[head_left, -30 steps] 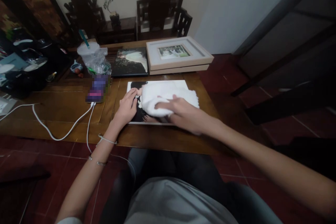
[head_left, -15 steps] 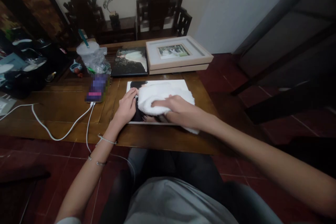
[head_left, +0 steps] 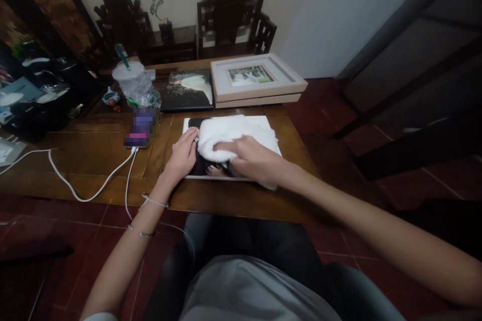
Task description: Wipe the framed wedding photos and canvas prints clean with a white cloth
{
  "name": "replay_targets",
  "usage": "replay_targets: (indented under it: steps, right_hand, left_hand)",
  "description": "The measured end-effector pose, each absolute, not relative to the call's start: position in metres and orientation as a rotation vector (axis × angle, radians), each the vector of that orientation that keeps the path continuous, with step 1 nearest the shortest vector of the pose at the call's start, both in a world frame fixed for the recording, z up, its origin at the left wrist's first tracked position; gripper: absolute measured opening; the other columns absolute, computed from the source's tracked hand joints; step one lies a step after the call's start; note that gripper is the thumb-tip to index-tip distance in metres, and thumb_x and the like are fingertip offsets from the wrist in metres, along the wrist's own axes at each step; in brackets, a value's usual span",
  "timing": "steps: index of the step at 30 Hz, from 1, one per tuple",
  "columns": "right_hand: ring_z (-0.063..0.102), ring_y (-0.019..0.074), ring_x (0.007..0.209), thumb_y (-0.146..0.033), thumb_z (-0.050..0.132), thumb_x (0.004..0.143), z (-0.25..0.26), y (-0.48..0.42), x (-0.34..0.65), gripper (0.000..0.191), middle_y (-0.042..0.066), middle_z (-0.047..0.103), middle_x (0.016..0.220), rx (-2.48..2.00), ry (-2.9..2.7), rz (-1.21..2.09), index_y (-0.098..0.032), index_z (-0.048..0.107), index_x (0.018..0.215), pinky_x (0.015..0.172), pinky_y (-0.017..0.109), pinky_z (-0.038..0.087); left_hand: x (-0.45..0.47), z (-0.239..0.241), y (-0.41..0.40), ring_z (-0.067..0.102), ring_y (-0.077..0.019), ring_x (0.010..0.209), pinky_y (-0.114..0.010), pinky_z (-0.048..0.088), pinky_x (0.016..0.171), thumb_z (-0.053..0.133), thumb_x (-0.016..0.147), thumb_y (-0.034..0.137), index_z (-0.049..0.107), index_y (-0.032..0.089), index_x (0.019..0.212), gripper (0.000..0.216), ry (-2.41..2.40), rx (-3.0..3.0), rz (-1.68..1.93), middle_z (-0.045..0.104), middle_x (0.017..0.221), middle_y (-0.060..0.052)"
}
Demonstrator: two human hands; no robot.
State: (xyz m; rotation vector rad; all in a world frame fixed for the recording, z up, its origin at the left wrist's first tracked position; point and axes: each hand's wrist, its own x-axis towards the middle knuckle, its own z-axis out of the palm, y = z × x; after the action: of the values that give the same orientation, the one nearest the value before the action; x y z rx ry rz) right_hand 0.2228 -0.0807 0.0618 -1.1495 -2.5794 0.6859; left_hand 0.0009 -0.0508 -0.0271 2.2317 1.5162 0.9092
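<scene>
A flat photo panel with a white edge (head_left: pixel 216 170) lies on the wooden table in front of me, its picture partly covered. Spread over most of it is a folded, fluffy white cloth (head_left: pixel 226 130). My right hand (head_left: pixel 256 159) grips this cloth from the right and presses it on the panel; some of its fingers are hidden in the folds. At the panel's left edge rests my left hand (head_left: pixel 184 154), fingers laid flat on the surface and thumb apart, just beside the cloth.
Behind the panel lie a dark photo panel (head_left: pixel 188 94) and stacked pale frames (head_left: pixel 259 89). To the left are a phone (head_left: pixel 141 128) with white cables (head_left: pixel 71 191), a lidded cup with straw (head_left: pixel 130 77) and plastic wrap. The wooden table (head_left: pixel 241 203) ends near my lap.
My right hand and the cloth have shifted slightly up and left over the panel, showing more of its lower edge. My left hand stays in place. The view has moved a little.
</scene>
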Motion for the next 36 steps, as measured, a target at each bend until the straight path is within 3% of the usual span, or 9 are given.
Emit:
replay_targets:
  steps: [4, 7, 11, 14, 23, 28, 32, 34, 36]
  right_hand:
    - [0.057, 0.0353, 0.127, -0.006, 0.044, 0.071, 0.060, -0.140, 0.236, 0.056, 0.016, 0.065, 0.132, -1.058, -2.701, 0.730, -0.018, 0.069, 0.120, 0.112, 0.060, 0.033]
    - [0.047, 0.0345, 0.140, -0.007, 0.044, 0.071, 0.063, -0.159, 0.243, 0.058, 0.014, 0.063, 0.136, -0.942, -2.714, 0.894, -0.019, 0.067, 0.123, 0.117, 0.062, 0.027]
    - [0.065, 0.0291, 0.108, -0.006, 0.043, 0.069, 0.065, -0.137, 0.240, 0.051, 0.010, 0.073, 0.104, -0.921, -2.656, 0.849, -0.018, 0.070, 0.111, 0.104, 0.048, 0.042]
    - [0.063, 0.0225, 0.081, -0.007, 0.043, 0.067, 0.063, -0.099, 0.234, 0.044, 0.005, 0.070, 0.081, -0.956, -2.611, 0.777, -0.019, 0.071, 0.099, 0.084, 0.034, 0.045]
    - [0.061, 0.0203, 0.072, -0.006, 0.046, 0.071, 0.065, -0.023, 0.217, 0.029, 0.006, 0.071, 0.074, -1.103, -2.402, 0.821, -0.018, 0.069, 0.084, 0.072, 0.029, 0.043]
    - [0.067, 0.0287, 0.099, -0.005, 0.045, 0.072, 0.061, -0.068, 0.216, 0.042, 0.014, 0.075, 0.103, -1.173, -2.570, 0.631, -0.017, 0.072, 0.102, 0.094, 0.042, 0.046]
    - [0.052, 0.0366, 0.136, -0.006, 0.044, 0.072, 0.057, -0.125, 0.232, 0.053, 0.019, 0.064, 0.136, -1.084, -2.664, 0.697, -0.016, 0.069, 0.118, 0.114, 0.066, 0.030]
    - [0.045, 0.0343, 0.143, -0.007, 0.043, 0.072, 0.057, -0.149, 0.244, 0.058, 0.015, 0.063, 0.139, -1.024, -2.662, 0.812, -0.018, 0.067, 0.123, 0.118, 0.064, 0.026]
    - [0.048, 0.0320, 0.141, -0.007, 0.043, 0.071, 0.057, -0.164, 0.256, 0.060, 0.010, 0.068, 0.132, -1.041, -2.625, 0.870, -0.023, 0.067, 0.124, 0.117, 0.058, 0.034]
  left_hand:
    - [0.002, -0.026, -0.052, 0.047, -0.0282, 0.145, -0.053, 0.034, 0.123, 0.041, 0.096, 0.013, 0.060, 0.015, 0.136, 0.044, 1.534, 2.200, 0.896, 0.055, 0.152, -0.014]
    - [0.003, -0.024, -0.052, 0.047, -0.0298, 0.145, -0.053, 0.035, 0.123, 0.040, 0.097, 0.014, 0.060, 0.012, 0.137, 0.044, 1.530, 2.202, 0.882, 0.054, 0.153, -0.017]
    - [0.002, -0.024, -0.051, 0.048, -0.0300, 0.145, -0.053, 0.037, 0.122, 0.041, 0.096, 0.013, 0.060, 0.013, 0.136, 0.045, 1.538, 2.205, 0.876, 0.055, 0.152, -0.016]
    - [0.001, -0.026, -0.050, 0.047, -0.0293, 0.145, -0.055, 0.036, 0.122, 0.042, 0.095, 0.013, 0.059, 0.015, 0.138, 0.046, 1.523, 2.215, 0.882, 0.054, 0.153, -0.014]
    - [-0.001, -0.026, -0.050, 0.048, -0.0294, 0.145, -0.052, 0.035, 0.123, 0.042, 0.097, 0.014, 0.059, 0.010, 0.138, 0.045, 1.511, 2.254, 0.879, 0.054, 0.152, -0.019]
    - [0.000, -0.026, -0.050, 0.046, -0.0280, 0.146, -0.053, 0.036, 0.122, 0.040, 0.097, 0.013, 0.058, 0.013, 0.140, 0.047, 1.512, 2.252, 0.874, 0.053, 0.153, -0.016]
    - [0.001, -0.024, -0.051, 0.045, -0.0292, 0.146, -0.054, 0.035, 0.122, 0.040, 0.096, 0.013, 0.057, 0.009, 0.140, 0.047, 1.534, 2.233, 0.834, 0.052, 0.154, -0.018]
    - [0.001, -0.024, -0.052, 0.045, -0.0290, 0.147, -0.054, 0.035, 0.122, 0.040, 0.097, 0.014, 0.057, 0.011, 0.140, 0.047, 1.528, 2.229, 0.836, 0.052, 0.154, -0.018]
    - [0.000, -0.024, -0.052, 0.045, -0.0285, 0.147, -0.054, 0.035, 0.122, 0.040, 0.098, 0.015, 0.058, 0.014, 0.140, 0.046, 1.518, 2.220, 0.847, 0.052, 0.154, -0.016]
